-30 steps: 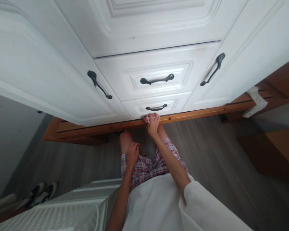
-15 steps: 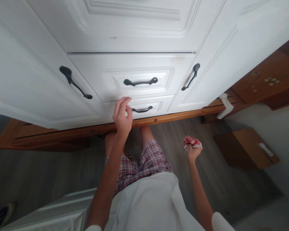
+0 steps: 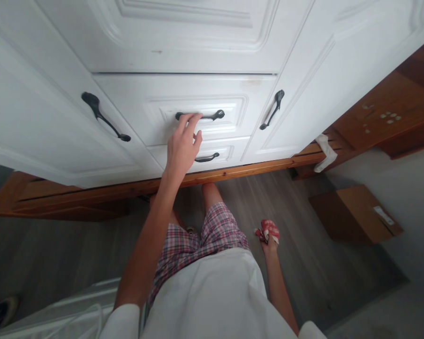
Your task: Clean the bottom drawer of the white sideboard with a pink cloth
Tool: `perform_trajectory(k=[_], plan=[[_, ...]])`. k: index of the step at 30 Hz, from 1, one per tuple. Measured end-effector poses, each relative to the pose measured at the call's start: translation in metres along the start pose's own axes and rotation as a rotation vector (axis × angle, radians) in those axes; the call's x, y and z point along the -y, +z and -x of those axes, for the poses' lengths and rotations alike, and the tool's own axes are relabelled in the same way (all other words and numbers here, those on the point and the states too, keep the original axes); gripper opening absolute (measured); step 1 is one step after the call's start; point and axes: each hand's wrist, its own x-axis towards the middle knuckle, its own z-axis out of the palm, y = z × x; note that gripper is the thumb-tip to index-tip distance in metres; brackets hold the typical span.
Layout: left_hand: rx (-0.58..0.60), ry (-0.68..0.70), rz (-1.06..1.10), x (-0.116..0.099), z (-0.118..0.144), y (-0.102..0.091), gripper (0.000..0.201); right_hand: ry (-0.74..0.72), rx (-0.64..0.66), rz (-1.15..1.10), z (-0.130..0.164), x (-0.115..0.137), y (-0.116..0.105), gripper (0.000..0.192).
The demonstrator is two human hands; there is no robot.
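While the left hand (image 3: 182, 146) is raised to the white cabinet, its fingertips overlap the left part of the dark handle (image 3: 218, 114) on the upper drawer (image 3: 198, 88). Fingers bent, thumb apart and lower; cannot tell whether they hook the bar or only rest on it. The drawer front sits flush with its neighbours.

Right hand (image 3: 269, 244): low on the right side, well apart from the cabinet, above the grey floor (image 3: 289, 278). It is clenched around a bunched red-and-white cloth (image 3: 270, 229), which projects past the fingers.

Below the upper drawer, a lower drawer (image 3: 229, 153) with a similar handle (image 3: 209, 157), part of its front hidden behind the left hand. Door handles flank the drawers: one on the left (image 3: 92, 100), one on the right (image 3: 279, 98). Wooden rail (image 3: 240, 172) along the cabinet's bottom edge. A white strip (image 3: 327, 153) hangs over the woodwork at right; material unclear. Cardboard box (image 3: 356, 212) on the floor near the wall, pale label on top.
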Motion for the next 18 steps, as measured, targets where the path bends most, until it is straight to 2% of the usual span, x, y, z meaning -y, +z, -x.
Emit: perform_trajectory(k=[4, 7, 10, 14, 18], plan=[[0.011, -0.041, 0.027, 0.000, -0.005, 0.005, 0.050, 0.035, -0.029, -0.057, -0.025, 0.020, 0.030, 0.037], [0.023, -0.043, -0.007, -0.010, -0.003, 0.000, 0.042, 0.029, -0.018, -0.109, -0.035, 0.040, 0.051, 0.036], [0.042, -0.071, -0.075, -0.032, 0.009, -0.012, 0.035, 0.023, 0.025, -0.157, -0.033, 0.061, 0.066, 0.036], [0.056, -0.132, -0.097, -0.070, 0.040, -0.028, 0.040, 0.040, 0.083, -0.205, -0.029, 0.091, 0.072, 0.034], [0.074, -0.123, -0.087, -0.100, 0.071, -0.045, 0.042, 0.018, 0.101, -0.227, -0.040, 0.139, 0.073, 0.029]])
